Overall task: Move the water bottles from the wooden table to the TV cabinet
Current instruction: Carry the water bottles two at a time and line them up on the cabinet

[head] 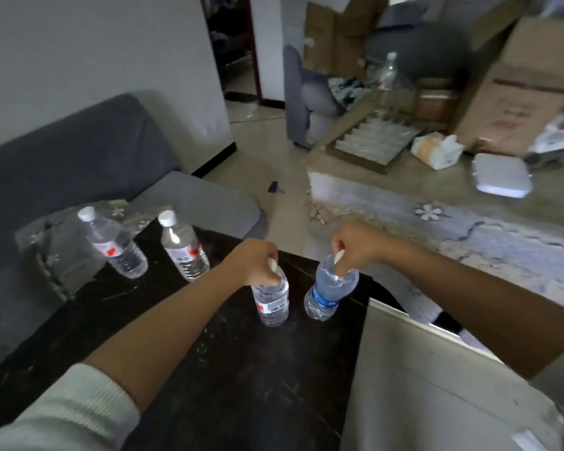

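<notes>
From the head camera, the left hand curls its fingers round the white cap and neck of a clear plastic water bottle with a red-and-white label, which stands upright on the dark wooden table. Just beside it, the right hand pinches the white cap of a clear bottle with a blue label, tilted. Two more clear, white-capped bottles stand further left on the table, well apart from both hands, near the grey sofa.

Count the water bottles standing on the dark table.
4: two clear red-labelled bottles far left, one red-labelled under the left hand, one blue-labelled under the right hand.
</notes>
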